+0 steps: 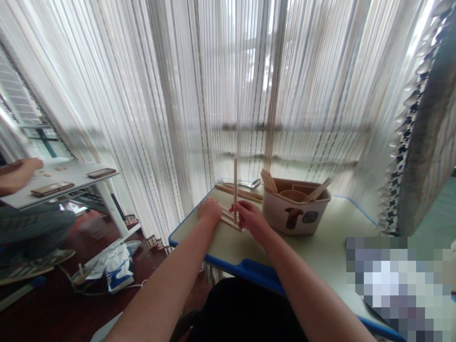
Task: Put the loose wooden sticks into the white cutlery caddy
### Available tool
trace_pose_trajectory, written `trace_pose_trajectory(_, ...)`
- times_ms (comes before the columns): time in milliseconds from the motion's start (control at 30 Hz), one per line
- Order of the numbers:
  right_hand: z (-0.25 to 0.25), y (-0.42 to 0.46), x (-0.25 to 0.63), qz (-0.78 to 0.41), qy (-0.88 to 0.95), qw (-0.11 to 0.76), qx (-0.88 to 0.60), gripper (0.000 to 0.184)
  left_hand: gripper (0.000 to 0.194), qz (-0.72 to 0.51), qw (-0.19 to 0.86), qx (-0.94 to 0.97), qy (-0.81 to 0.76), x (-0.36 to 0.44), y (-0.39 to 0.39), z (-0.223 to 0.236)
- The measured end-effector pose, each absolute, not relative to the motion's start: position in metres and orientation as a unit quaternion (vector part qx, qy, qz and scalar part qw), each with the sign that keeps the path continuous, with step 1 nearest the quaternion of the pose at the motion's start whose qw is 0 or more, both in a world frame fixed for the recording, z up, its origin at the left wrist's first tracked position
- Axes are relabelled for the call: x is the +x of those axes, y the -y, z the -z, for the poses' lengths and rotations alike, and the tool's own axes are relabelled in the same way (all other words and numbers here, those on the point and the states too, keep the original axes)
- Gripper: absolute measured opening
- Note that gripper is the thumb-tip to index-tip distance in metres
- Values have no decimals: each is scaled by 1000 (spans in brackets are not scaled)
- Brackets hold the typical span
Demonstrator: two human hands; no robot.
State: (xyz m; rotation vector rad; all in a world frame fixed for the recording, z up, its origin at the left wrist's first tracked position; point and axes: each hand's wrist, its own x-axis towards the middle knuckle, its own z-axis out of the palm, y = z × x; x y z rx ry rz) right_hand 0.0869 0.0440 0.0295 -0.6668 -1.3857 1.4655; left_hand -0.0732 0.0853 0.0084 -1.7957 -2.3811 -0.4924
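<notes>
Chopsticks (235, 190) stand upright, pinched by right hand (251, 218); left hand (210, 210) lies flat.

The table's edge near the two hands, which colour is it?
Blue. The table has a blue rim around a pale green top, seen best in the head view.

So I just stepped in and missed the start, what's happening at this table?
A person sits at a green table by the curtain, sorting wooden chopsticks. The right hand holds one chopstick upright, its lower end among a small pile lying flat under the left hand. More chopsticks and a spoon lie further back. A holder to the right has a few chopsticks in its compartments. Another person's arm rests on a separate table on the left.
</notes>
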Motion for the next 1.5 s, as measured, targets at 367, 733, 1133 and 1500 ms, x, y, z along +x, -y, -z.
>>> trace_pose_trajectory(367, -28, -45, 86, -584, 580, 481, -301, 36, 33, 169, 45, -590, 788, -74, -87, -7)
trace_pose_trajectory(733, -32, -48, 88, -645, 528, 467, -295, 45, 34, 168, 38, -590, 789, -76, -90, -6)
trace_pose_trajectory(1133, -58, -24, 107, -513, 646, 493, -277, 7, 34, 138, 117, -630, 756, -55, -88, -10)
trace_pose_trajectory(1500, -132, 19, 223, -92, 614, 642, -450, 15, 50, 151, 127, -662, 723, -58, -92, -4)
